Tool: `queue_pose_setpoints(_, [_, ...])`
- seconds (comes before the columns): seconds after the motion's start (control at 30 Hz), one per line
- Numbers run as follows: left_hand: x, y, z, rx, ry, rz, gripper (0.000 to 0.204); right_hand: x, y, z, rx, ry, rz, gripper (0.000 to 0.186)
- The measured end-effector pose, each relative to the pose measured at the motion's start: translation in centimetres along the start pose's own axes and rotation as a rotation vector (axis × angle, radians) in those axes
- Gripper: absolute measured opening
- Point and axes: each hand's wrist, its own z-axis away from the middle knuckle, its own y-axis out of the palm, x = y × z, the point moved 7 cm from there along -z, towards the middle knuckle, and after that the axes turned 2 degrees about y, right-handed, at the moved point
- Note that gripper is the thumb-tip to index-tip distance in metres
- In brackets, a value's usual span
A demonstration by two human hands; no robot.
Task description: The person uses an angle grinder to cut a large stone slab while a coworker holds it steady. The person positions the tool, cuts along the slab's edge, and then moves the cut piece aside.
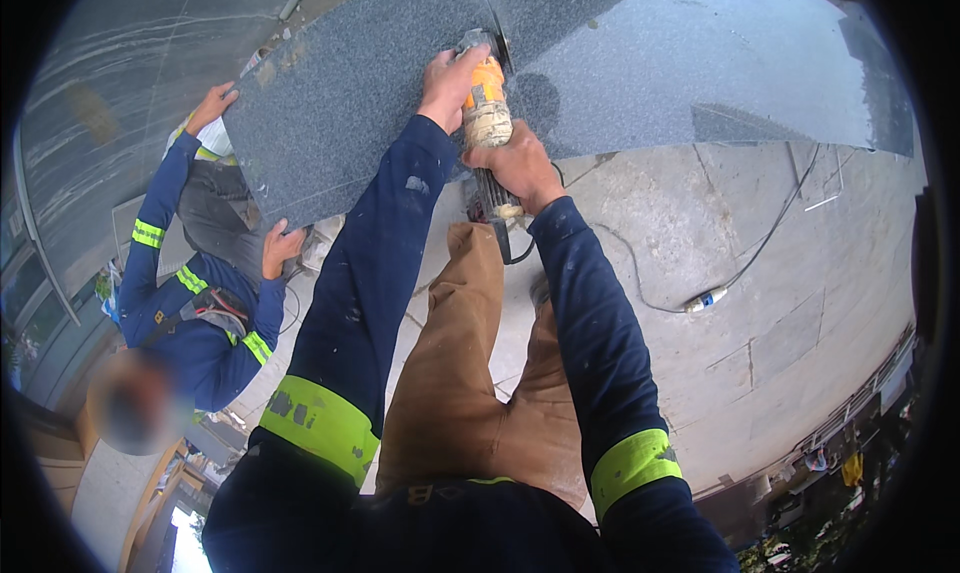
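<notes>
L hand (447,90) & R hand (522,165) both grip the grinder (487,91), whose disc (503,49), prob. touching the slab (330,113), is best kept upright w/ light, even pressure.

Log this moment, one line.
left hand: on grinder front; right hand: on grinder rear; disc: at grey slab; co-worker's hands: at slab edge

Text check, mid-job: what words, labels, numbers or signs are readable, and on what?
Wearer's dark jacket: a printed mark on the chest, not copied here.
Co-worker's dark jacket: a small yellowish mark, too small to read.
Grinder: no readable text.
Cable connector, blue and white: any text is too small to read.
No signs can be made out.
</notes>
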Motion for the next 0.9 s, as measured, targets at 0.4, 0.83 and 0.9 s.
queue_pose_setpoints(0.4, [-1.2,0.2,-2.7,0.056,0.022,-0.009,0.050,1.2,0.1,-2.6,0.025,-0.010,-0.058,0.069])
queue_pose_setpoints(0.83, [-2.1,-0.6,-6.1,0.084,0.066,0.017,0.065,2.5,0.4,-5.5,0.015,-0.031,-0.025,0.072])
queue_pose_setpoints(0.9, [-2.0,-0.5,-6.0,0.131,0.050,0.028,0.066,2.8,0.3,-5.1,0.022,-0.011,-0.020,0.072])
